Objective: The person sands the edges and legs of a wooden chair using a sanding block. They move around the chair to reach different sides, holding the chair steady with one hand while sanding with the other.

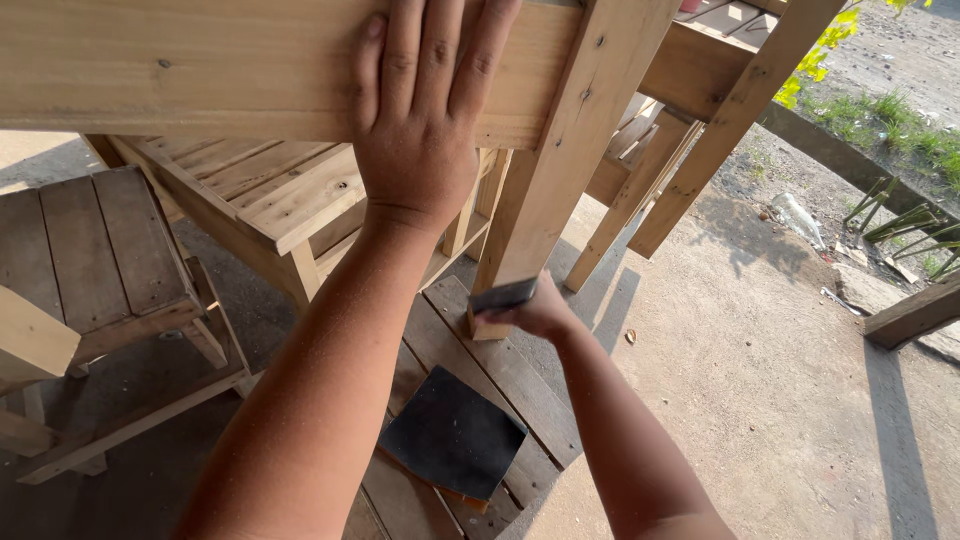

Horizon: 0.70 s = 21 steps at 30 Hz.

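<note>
Left hand (420,120) lies flat, fingers spread, on the wooden rail (200,70); right hand (535,312) below grips sandpaper (503,295) against the table leg (560,170).

The wooden rail (200,70) under the left hand (420,130) is pale honey-tan with fine straight grain and a few small dark knots. The slanting leg (560,160) shows the same light tan, dotted with dark screw heads. The sanding piece (503,296) in the right hand (540,315) is dark charcoal grey on top, with a light wood-coloured edge beneath. A square sheet of sandpaper (453,432) on the floor planks (500,370) is near-black, with a thin orange-brown edge at its lower corner. The planks are dull grey-brown. The slatted stool (100,250) at left is weathered brownish-grey. The ground (780,380) is dusty beige; the plants (880,110) are green, with bright yellow-green leaves (815,60).
</note>
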Motion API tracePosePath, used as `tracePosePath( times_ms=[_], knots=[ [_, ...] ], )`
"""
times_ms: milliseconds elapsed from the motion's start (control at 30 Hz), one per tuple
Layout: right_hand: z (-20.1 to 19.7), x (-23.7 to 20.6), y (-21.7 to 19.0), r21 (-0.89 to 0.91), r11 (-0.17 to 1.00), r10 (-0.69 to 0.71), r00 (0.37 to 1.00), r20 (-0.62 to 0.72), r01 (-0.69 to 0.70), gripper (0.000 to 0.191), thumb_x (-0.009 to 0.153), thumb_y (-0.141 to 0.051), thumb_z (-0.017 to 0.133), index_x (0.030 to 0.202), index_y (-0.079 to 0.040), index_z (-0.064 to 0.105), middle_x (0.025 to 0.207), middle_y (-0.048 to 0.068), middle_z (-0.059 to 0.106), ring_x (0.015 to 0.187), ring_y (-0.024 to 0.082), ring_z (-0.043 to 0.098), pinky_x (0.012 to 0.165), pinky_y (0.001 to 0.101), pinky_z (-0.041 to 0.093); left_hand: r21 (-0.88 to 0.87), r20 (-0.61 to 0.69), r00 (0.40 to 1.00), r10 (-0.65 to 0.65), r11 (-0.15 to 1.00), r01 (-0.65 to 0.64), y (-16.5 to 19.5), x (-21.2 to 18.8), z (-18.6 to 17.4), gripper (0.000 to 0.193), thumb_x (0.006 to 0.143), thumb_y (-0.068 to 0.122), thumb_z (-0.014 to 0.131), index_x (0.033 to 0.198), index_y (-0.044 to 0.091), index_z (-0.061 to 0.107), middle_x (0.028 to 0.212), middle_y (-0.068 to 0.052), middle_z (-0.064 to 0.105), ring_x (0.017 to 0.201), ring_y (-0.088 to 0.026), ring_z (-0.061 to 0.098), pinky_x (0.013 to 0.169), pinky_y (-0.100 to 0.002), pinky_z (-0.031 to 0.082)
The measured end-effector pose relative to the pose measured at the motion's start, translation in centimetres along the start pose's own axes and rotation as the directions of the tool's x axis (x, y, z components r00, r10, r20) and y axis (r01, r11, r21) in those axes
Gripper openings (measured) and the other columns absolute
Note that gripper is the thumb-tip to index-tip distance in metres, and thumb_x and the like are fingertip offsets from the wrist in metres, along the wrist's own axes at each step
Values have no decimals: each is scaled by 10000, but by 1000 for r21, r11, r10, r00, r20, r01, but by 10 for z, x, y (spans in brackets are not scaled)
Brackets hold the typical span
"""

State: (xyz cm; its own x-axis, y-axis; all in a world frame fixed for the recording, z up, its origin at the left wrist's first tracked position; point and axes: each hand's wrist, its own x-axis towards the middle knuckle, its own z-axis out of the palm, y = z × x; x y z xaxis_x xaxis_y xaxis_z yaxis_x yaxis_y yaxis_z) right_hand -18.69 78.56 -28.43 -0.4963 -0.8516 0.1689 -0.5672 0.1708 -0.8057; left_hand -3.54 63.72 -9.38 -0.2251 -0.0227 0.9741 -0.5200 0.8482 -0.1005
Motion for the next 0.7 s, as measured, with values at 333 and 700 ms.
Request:
tracePosePath(
  times_ms=[333, 700],
  knots=[
    [31, -24, 44, -180, 982, -15, 912, -409, -64, 1258, 366, -207, 1082, 1345, -16, 314, 1279, 213, 500, 1190, 336, 530, 948, 420, 518, 16, -39, 999, 12, 1000, -12, 0, 2, 4, 514, 1194, 66, 439, 1649, 239, 276, 1705, -25, 369, 1578, -223, 345, 1304, -441, 264],
    [41, -46, 60, 647, 761, 320, 897, -305, -51, 757, 741, 15, 792, 1392, -129, 433, 1267, 46, 600, 1201, 192, 594, 1015, 390, 553, 22, -43, 999, 24, 999, -23, -1, 1, 2, 555, 1152, 40, 456, 1648, 222, 287, 1693, -50, 391, 1568, -244, 359, 1291, -453, 262]
  ],
)
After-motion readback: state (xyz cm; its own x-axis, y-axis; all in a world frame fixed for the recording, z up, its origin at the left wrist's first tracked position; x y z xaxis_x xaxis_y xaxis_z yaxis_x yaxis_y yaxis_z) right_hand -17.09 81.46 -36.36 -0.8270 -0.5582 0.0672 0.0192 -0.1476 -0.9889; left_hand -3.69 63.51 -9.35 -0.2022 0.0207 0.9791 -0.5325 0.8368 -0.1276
